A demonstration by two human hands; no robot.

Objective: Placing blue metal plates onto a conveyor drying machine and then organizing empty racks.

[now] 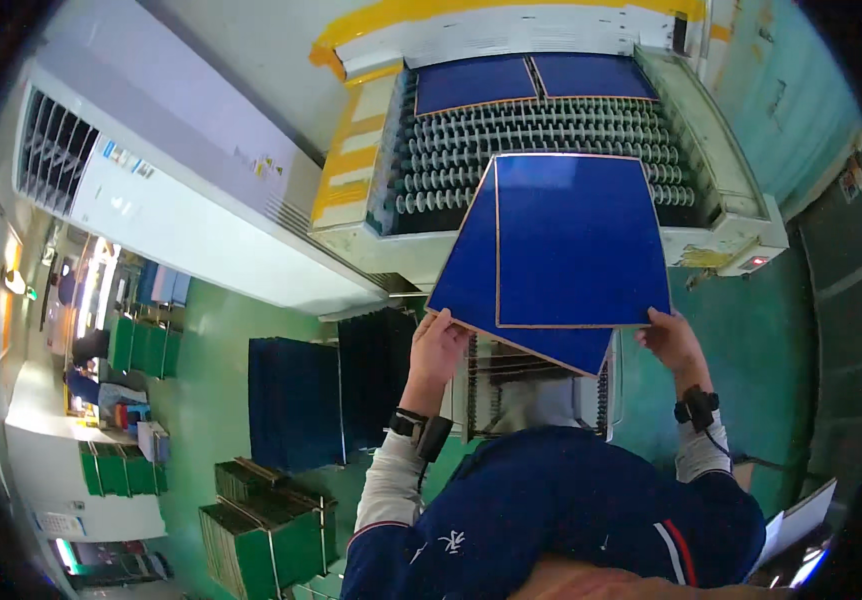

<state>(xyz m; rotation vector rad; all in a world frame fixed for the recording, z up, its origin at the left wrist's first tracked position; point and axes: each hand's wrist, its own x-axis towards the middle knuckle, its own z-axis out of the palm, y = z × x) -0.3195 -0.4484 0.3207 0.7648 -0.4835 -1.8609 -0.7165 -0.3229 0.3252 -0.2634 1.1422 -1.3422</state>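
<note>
The left hand [438,347] grasps the near left corner of a dark blue panel [481,280] with a thin copper-coloured edge, fingers closed around its border. The right hand [673,340] holds the near right corner of a second blue panel [576,235], which lies on top of the first and is turned a little against it, so the lower one shows out at the left and at the near side. Both panels are lifted in the air between the hands, and their far edges reach over the near end of the roller conveyor [541,150] beyond the hands.

Farther along that conveyor, well beyond the hands, two other blue panels [536,80] lie flat on the rollers side by side, close to the opening of the machine. I judge that this part of the loading is done, and the pair in the hands is not yet laid down (neither panel seems to touch the rollers, but the view from above makes this hard to confirm).

Below the hands stands a slotted rack [536,385]. To the left of the left hand stand more blue panels [296,400] upright in a stack, and nearer to the person there are green boards [271,545]. So it seems much material is left.
</note>
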